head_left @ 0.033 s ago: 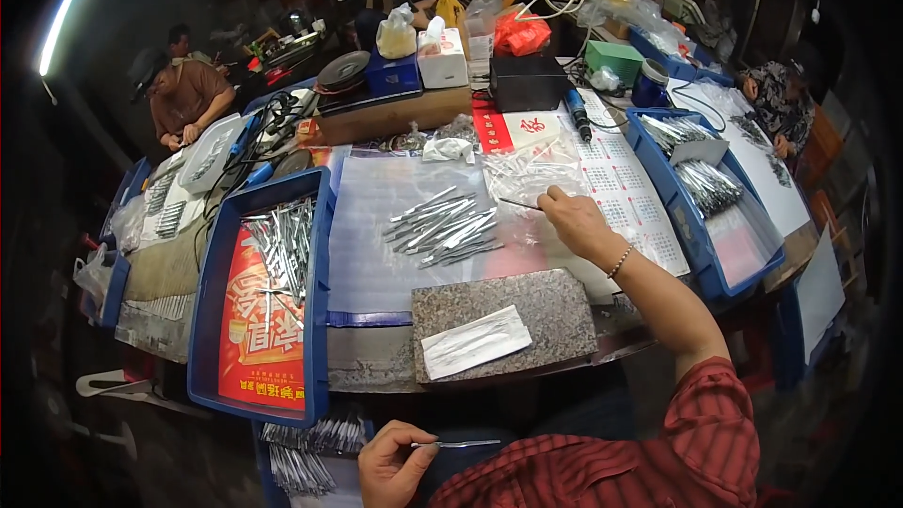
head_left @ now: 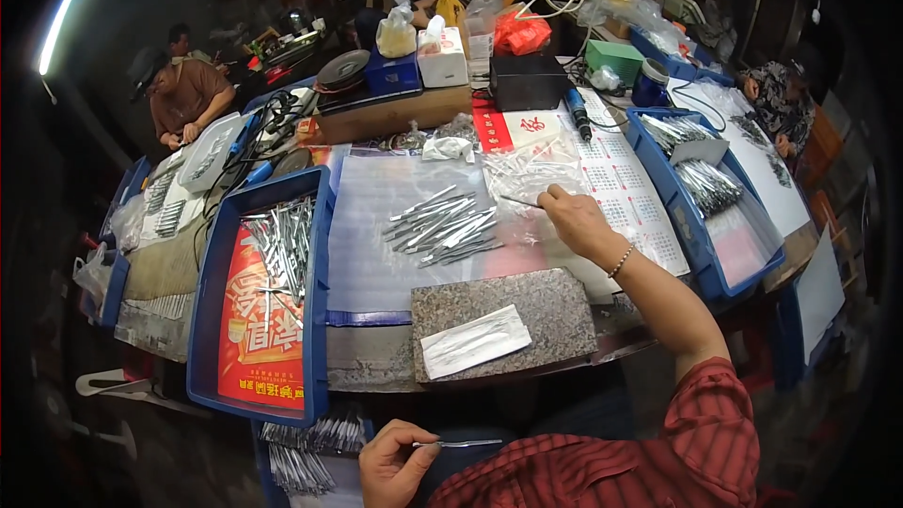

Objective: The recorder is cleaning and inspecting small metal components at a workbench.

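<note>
Low at the front, my left hand (head_left: 395, 463) pinches a slim silvery metal piece (head_left: 472, 443) between thumb and fingertips, its free end pointing right. My right hand (head_left: 576, 223) reaches over the table, its fingers closed on a thin dark stick (head_left: 518, 200) that points left above a clear plastic bag (head_left: 541, 167). Left of that hand, a loose pile of similar slim metal pieces (head_left: 450, 230) lies on a plastic-covered sheet (head_left: 362, 273). Nearest the front edge is a speckled stone slab (head_left: 564, 325) with a folded white paper (head_left: 477, 341) on it.
Blue trays with metal pieces stand left (head_left: 315, 320) and right (head_left: 748, 268); another holding metal pieces (head_left: 301, 470) is below the table edge. A blue rotary hand tool (head_left: 578, 115), a black box (head_left: 530, 85) and cords lie at the back. Other people sit around the table.
</note>
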A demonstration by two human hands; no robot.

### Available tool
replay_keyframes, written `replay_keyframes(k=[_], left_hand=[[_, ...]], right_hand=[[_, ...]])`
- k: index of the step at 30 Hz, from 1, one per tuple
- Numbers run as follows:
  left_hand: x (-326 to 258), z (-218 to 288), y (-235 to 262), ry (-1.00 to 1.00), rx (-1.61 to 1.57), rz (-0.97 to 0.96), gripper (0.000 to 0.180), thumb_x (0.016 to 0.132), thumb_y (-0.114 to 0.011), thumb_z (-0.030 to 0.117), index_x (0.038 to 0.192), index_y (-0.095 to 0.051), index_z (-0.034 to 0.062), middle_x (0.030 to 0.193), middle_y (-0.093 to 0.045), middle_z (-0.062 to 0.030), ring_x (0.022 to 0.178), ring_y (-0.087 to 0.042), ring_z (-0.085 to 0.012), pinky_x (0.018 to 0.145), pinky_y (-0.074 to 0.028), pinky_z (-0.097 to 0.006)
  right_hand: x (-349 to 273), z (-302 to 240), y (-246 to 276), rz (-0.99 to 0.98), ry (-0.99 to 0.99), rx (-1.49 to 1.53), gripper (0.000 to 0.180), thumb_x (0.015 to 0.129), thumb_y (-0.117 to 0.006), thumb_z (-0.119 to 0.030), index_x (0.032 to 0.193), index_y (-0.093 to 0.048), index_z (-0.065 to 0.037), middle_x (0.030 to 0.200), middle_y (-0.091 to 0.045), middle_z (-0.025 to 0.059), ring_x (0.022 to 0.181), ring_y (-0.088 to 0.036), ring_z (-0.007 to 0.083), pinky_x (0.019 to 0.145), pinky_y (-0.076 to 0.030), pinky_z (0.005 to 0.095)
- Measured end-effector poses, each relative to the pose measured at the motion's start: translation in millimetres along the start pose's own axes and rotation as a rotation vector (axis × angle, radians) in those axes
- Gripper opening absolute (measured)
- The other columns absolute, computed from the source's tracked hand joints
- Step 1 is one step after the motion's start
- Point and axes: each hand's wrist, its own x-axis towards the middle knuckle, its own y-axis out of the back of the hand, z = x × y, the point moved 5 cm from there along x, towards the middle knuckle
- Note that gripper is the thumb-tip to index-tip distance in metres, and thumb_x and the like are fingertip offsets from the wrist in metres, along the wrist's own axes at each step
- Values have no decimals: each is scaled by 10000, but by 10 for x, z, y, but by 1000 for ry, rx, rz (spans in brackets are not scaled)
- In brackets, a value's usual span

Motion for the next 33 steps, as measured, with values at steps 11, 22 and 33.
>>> replay_keyframes(k=[11, 22, 33], left_hand=[[8, -74, -130, -11, -53, 12, 77, 807, -635, -75, 873, -636, -36, 872, -598, -86, 780, -556, -127, 679, -428, -219], [207, -319, -503, 93, -197, -96, 113, 906, -629, 7, 1007, -662, -32, 899, -587, -37, 727, -535, -55, 607, -402, -185], [93, -344, -467, 36, -4, -68, 89, 872, -665, 32, 947, -669, -16, 787, -612, -56, 675, -576, -99, 594, -442, -226]], right_hand=[[-351, -319, 729, 151, -422, 1158, 79, 874, -650, -46, 903, -586, -11, 667, -581, 19, 522, -511, 69, 465, -392, 222], [-1242, -1534, 554, -88, -389, 1965, 134, 876, -669, -4, 928, -547, -24, 930, -666, 114, 550, -536, 57, 459, -422, 180], [-1373, -1657, 551, -75, -327, 1917, 142, 885, -654, 0, 962, -540, -33, 945, -657, 96, 615, -550, 44, 511, -438, 173]])
